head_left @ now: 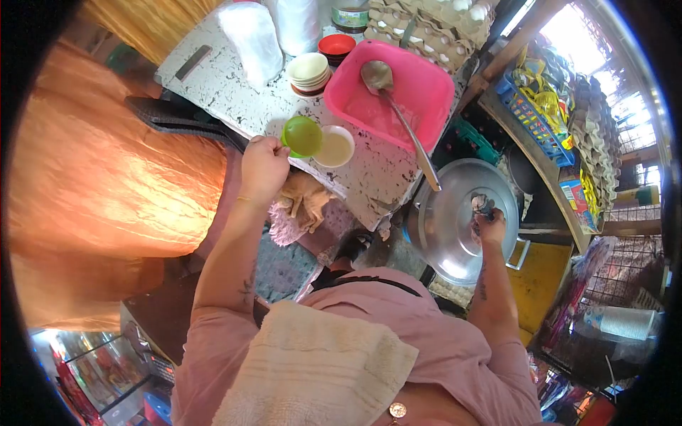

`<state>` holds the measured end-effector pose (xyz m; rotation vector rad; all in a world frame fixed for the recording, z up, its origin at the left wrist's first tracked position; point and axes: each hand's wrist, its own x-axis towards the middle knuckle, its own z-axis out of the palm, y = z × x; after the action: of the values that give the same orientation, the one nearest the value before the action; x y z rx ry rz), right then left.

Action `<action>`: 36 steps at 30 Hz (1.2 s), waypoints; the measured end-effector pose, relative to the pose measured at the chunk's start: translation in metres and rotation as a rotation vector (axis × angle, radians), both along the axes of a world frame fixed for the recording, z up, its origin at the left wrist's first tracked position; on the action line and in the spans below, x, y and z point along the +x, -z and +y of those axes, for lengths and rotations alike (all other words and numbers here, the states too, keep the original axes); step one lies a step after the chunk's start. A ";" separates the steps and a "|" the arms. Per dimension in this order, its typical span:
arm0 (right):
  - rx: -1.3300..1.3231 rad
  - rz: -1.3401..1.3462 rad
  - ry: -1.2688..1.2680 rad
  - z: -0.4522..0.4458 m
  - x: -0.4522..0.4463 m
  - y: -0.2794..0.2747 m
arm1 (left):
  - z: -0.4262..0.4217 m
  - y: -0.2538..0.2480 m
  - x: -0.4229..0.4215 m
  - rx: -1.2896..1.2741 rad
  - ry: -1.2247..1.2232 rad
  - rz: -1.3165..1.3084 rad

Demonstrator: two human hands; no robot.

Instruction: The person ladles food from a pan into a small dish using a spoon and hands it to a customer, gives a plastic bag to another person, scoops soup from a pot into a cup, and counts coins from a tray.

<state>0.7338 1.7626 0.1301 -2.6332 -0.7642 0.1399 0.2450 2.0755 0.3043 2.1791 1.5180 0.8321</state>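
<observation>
My left hand [266, 167] is closed on the rim of a small green cup [302, 136] over the table's near edge. Right beside that cup, a white bowl [334, 147] holds a pale, cloudy liquid. On my right side, my right hand [490, 227] grips the top of a large round metal lid [447, 213]; a dark, bunched bit at the grip may be cloth round the knob. The lid appears to lie on a big pot, of which a side handle [521, 254] shows. A metal ladle [408, 128] leans in a pink basin [433, 78] on the table.
Stacked small bowls [308, 69], a red bowl [337, 45] and plastic-wrapped packs [249, 42] stand on the speckled table [213, 85]. Egg trays [426, 35] sit behind the basin. An orange cat [307, 201] lies below the table edge. A blue basket [533, 117] holds packets at right.
</observation>
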 end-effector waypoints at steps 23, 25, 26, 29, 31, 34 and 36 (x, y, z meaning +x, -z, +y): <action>0.106 -0.272 0.110 -0.086 -0.073 0.007 | -0.008 0.011 0.020 0.382 0.120 0.285; 0.101 -0.220 0.130 -0.087 -0.081 0.002 | -0.010 0.011 0.025 0.427 0.147 0.315; 0.104 -0.226 0.127 -0.090 -0.082 0.006 | -0.011 0.011 0.026 0.449 0.158 0.329; 0.094 -0.226 0.133 -0.097 -0.087 0.017 | -0.012 0.012 0.029 0.450 0.214 0.371; 0.061 -0.204 0.156 -0.100 -0.092 0.019 | -0.014 0.011 0.030 0.509 0.244 0.355; 0.079 -0.160 0.147 -0.107 -0.094 0.021 | -0.018 0.006 0.032 0.560 0.281 0.322; 0.062 -0.177 0.143 -0.114 -0.093 0.026 | -0.019 0.002 0.033 0.582 0.292 0.295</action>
<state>0.6405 1.6490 0.1044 -2.6542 -0.6213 -0.1559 0.2784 2.0562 0.3024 2.9695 1.1141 0.9723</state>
